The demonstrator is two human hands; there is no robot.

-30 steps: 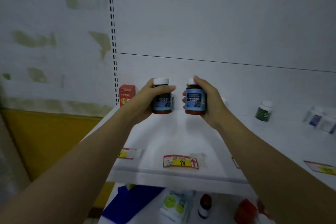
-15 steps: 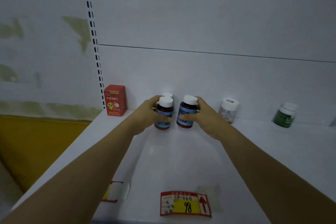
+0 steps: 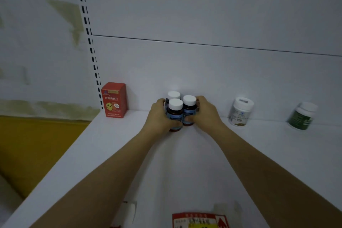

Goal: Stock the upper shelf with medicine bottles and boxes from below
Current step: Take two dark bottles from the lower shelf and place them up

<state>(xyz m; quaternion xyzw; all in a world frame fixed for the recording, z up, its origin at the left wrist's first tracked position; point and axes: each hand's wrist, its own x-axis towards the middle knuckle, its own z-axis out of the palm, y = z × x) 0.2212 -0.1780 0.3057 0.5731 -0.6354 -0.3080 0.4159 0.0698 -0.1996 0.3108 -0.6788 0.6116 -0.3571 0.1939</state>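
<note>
Matt white shelf [image 3: 259, 153]; glossy amber btls [image 3: 174, 116], smooth caps.

we see dim, cool light, with a soft bright patch on the back panel [image 3: 177, 81] above the white caps [image 3: 175, 103]. shadows on the shelf [image 3: 185, 163] are faint. lines bow toward the edges, and the price tag [image 3: 199, 220] is blurred.

Left grip [image 3: 158, 117] and right grip [image 3: 207, 112] have brought their bottles [image 3: 174, 114] from mid-air onto the shelf [image 3: 185, 163], a third bottle [image 3: 173, 95] just beyond them
</note>
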